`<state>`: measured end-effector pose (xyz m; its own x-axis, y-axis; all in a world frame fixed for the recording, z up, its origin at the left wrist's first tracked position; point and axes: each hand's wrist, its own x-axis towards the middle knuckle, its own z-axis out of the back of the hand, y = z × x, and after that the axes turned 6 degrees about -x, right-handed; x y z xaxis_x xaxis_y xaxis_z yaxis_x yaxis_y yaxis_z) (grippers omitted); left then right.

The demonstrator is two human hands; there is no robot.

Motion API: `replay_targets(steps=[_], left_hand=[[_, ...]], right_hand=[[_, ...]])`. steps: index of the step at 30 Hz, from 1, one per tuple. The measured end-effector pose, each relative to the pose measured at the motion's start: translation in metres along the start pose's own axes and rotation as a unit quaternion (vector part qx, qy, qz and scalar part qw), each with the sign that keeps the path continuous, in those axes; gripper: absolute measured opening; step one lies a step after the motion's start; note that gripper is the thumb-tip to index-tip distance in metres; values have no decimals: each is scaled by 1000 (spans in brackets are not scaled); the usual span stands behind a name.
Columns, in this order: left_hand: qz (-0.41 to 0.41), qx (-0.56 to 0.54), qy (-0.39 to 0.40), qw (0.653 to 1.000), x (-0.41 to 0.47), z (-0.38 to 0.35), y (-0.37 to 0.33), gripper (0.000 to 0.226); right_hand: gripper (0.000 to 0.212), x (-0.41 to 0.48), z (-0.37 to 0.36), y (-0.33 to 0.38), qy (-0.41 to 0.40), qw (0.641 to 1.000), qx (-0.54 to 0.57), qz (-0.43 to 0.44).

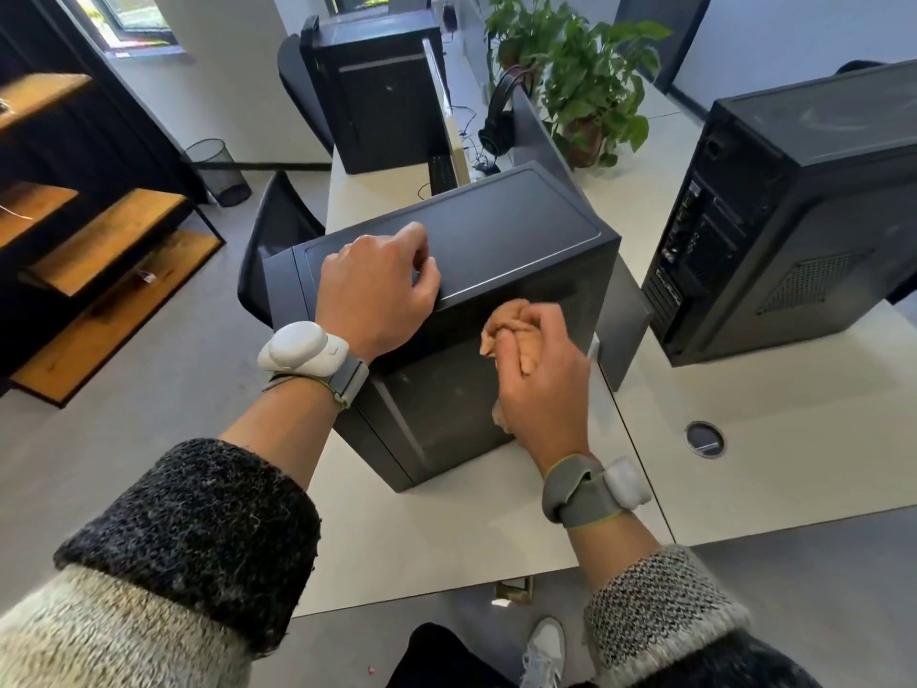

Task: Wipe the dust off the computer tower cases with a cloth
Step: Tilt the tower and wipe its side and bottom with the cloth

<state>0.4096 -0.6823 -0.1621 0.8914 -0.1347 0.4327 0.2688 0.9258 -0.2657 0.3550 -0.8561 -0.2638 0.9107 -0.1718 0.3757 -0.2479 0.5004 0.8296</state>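
Head view: the right hand (541, 374) grips a bunched cloth (498, 324) against the side panel of the nearest tower case (521, 225) on the desk (446, 533). The left hand (377, 285), fingers curled, holds its top edge. A second tower (804, 216) stands beyond.

The near tower case (496, 240), black and upright, stands mid-desk (446, 528), its side panel dusty. A crumpled peach cloth (498, 322), bunched in the right hand (541, 384), lies against that panel. A second tower case (818, 191) stands right, a third tower case (382, 101) far back.
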Motion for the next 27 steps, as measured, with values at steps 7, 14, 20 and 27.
replay_targets(steps=[7, 14, 20, 27], left_hand=[[0, 1, 2, 1000, -1, -1, -1, 21], [1, 3, 2, 1000, -1, -1, -2, 20], [-1, 4, -3, 1000, -1, -1, -1, 21], [-1, 10, -5, 1000, -1, 0, -1, 20]], right_hand=[[12, -20, -2, -18, 39, 997, -25, -67], [17, -24, -13, -12, 45, 997, -6, -59], [8, -22, -2, -4, 25, 998, -8, -57], [18, -29, -18, -3, 56, 997, -10, -54]])
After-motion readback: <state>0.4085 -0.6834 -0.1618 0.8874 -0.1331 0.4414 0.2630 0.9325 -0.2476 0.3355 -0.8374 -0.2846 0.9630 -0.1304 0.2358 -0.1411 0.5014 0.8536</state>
